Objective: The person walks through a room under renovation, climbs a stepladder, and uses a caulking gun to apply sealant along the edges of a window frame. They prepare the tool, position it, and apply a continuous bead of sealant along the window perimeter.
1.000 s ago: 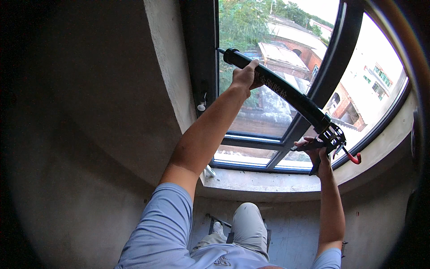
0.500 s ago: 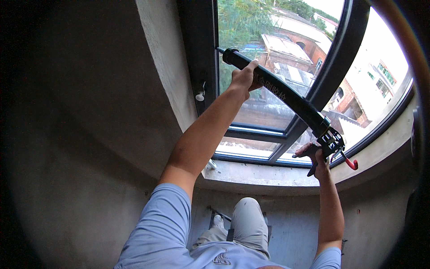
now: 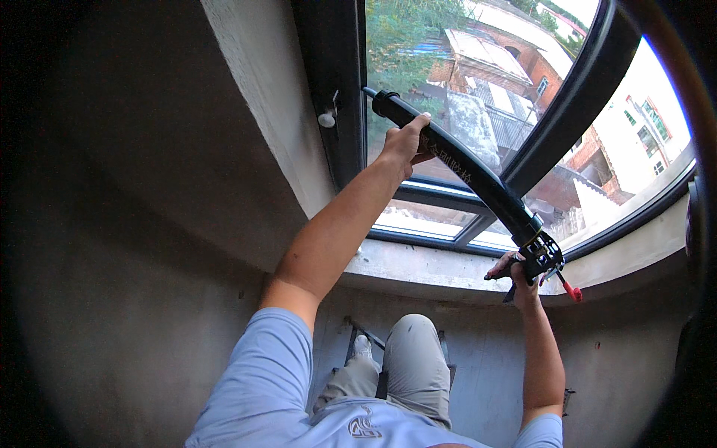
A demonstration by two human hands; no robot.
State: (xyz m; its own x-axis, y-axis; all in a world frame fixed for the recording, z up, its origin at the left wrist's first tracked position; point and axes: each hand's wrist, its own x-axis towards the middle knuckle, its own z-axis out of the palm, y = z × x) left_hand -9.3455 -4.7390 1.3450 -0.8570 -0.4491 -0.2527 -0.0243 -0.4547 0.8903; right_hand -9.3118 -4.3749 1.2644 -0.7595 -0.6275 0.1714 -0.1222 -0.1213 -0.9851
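Observation:
A long black caulking gun (image 3: 478, 175) slants across the window, its nozzle (image 3: 369, 92) up at the left edge of the glass, beside the dark frame. My left hand (image 3: 405, 143) supports the barrel from below, near its front end, fingers wrapped round it. At the lower right, my right hand (image 3: 524, 282) is closed round the grip and trigger. A rod with a red hooked end (image 3: 572, 292) sticks out behind the gun. Whether the nozzle touches the glass or the frame, I cannot tell.
The dark window frame (image 3: 328, 45) carries a white handle (image 3: 327, 118) left of the nozzle. Below runs a curved concrete sill (image 3: 403, 261). A rough plaster wall (image 3: 149, 224) fills the left. My legs (image 3: 415, 351) are above a dark metal support. Roofs and trees show outside.
The caulking gun and both hands have moved down along the window's left edge, so the nozzle is closer to the handle's height. The view has shifted a little too.

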